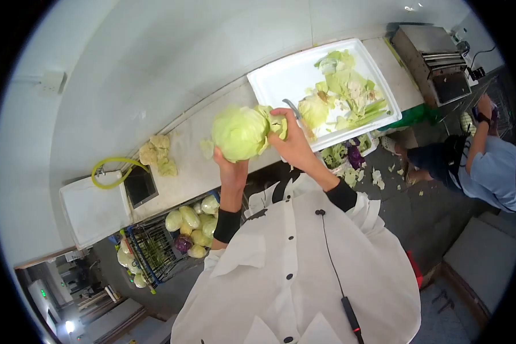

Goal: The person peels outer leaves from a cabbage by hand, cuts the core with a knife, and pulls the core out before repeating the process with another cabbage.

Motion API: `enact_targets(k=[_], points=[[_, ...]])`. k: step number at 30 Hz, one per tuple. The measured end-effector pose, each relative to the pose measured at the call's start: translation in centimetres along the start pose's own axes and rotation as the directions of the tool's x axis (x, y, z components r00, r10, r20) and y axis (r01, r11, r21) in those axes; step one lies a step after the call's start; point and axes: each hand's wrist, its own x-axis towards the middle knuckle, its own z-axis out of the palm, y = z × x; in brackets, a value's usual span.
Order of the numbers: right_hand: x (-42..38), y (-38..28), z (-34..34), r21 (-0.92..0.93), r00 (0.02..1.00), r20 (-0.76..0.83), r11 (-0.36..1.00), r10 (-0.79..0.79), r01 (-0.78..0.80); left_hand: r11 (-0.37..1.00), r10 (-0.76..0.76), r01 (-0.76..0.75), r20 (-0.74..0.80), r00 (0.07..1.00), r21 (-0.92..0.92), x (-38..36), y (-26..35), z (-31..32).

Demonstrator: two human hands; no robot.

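Note:
A pale green cabbage [239, 135] is held up over the counter's front edge. My left hand [230, 169] supports it from below, with its fingers mostly hidden behind the head. On the cabbage's right side, my right hand [289, 137] has thumb and fingers closed around a loose outer cabbage leaf [278, 126]. Just behind that hand, a knife [292, 108] with a curved blade rests at the white tray's [269, 80] near left side. Inside the tray lie another pale cabbage piece [313, 110] and a heap of torn leaves [352, 83].
Cauliflower pieces [159, 155] sit on the counter [198, 137] near a yellow hose [100, 183]. Below stands a cart [155, 246] beside wrapped cabbages [190, 218]. Leaf scraps [378, 179] litter the floor at right, near another person [481, 166]. A metal machine [433, 57] stands beyond the tray.

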Motion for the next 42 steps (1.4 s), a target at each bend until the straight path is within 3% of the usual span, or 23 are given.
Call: enact_targets(k=[1, 4, 5, 7, 9, 10, 14, 17, 20, 26, 29, 31, 32, 34, 35, 38, 40, 42], points=[[0.2, -0.1, 0.1, -0.007, 0.997, -0.009, 0.997, 0.083, -0.083, 0.999, 0.014, -0.015, 0.026, 1.000, 0.028, 0.2, 0.1, 0.1], [0.2, 0.3, 0.5, -0.080, 0.994, -0.107, 0.997, 0.014, -0.023, 0.997, -0.072, 0.070, 0.054, 0.996, 0.033, 0.5, 0.9, 0.1], [0.0, 0.0, 0.6, -0.152, 0.990, -0.142, 0.988, -0.023, 0.001, 0.998, -0.063, 0.061, 0.047, 0.997, 0.034, 0.3, 1.2, 0.2], [-0.4, -1.2, 0.2, -0.169, 0.992, -0.127, 0.985, 0.011, -0.033, 0.976, 0.078, -0.095, 0.091, 0.993, 0.198, -0.3, 1.3, 0.9], [-1.0, -2.1, 0.3, -0.301, 0.994, -0.108, 0.953, 0.012, -0.045, 0.986, 0.023, -0.026, 0.020, 1.000, 0.165, -0.7, 1.0, 1.0], [-1.3, -1.6, 0.4, -0.366, 0.979, -0.098, 0.922, -0.177, 0.130, 0.991, -0.038, 0.041, -0.025, 0.999, 0.130, -0.5, 0.9, 1.0], [-1.5, -1.5, 0.1, -0.447, 0.973, -0.071, 0.879, -0.218, 0.164, 0.992, 0.010, -0.009, -0.009, 1.000, 0.123, -0.1, 0.0, 0.2], [-1.8, -1.9, -0.6, -0.405, 0.993, -0.010, 0.909, -0.114, 0.100, 0.997, 0.045, -0.046, 0.015, 0.999, 0.063, -0.4, 0.1, -0.5], [-1.3, -1.2, -1.1, -0.349, 0.983, 0.038, 0.919, -0.180, 0.182, 0.995, 0.067, -0.070, 0.045, 0.997, 0.070, -0.2, 0.1, -0.6], [-0.4, -1.4, -1.9, -0.302, 0.949, -0.014, 0.906, -0.315, 0.296, 0.992, 0.061, -0.068, 0.064, 0.996, 0.110, 0.0, -0.2, -0.8], [0.5, -1.4, -3.3, -0.249, 0.964, 0.086, 0.932, -0.251, 0.265, 0.992, 0.039, -0.047, 0.069, 0.997, 0.114, 0.0, 0.5, -0.8], [0.5, -2.2, -3.9, 0.001, 0.988, 0.121, 0.995, -0.096, 0.096, 0.989, 0.021, -0.044, 0.158, 0.987, 0.141, 0.1, 0.7, -0.9], [0.9, -2.2, -4.3, 0.001, 0.988, 0.122, 0.995, -0.096, 0.096, 0.989, 0.021, -0.044, 0.157, 0.987, 0.141, 0.0, 0.6, -1.1], [1.8, -2.3, -5.1, -0.190, 0.961, 0.060, 0.942, -0.269, 0.276, 0.998, -0.066, 0.063, 0.115, 0.991, 0.031, -0.6, 0.6, -1.5], [1.6, -2.6, -5.3, -0.183, 0.962, 0.063, 0.944, -0.267, 0.275, 0.997, -0.065, 0.062, 0.109, 0.992, 0.035, -0.7, 0.8, -1.6], [1.5, -3.9, -5.4, -0.004, 0.983, 0.132, 0.991, -0.129, 0.131, 0.997, -0.072, 0.067, 0.112, 0.991, 0.047, -0.5, 1.6, -0.8], [1.3, -4.0, -5.2, 0.074, 0.987, 0.130, 0.993, -0.096, 0.086, 0.973, -0.203, 0.202, 0.001, 0.979, -0.115, -0.4, 1.9, 0.3], [1.4, -3.9, -5.1, 0.150, 0.991, 0.115, 0.987, -0.069, 0.052, 0.953, -0.224, 0.223, 0.017, 0.974, -0.206, -0.2, 1.6, 0.3]])
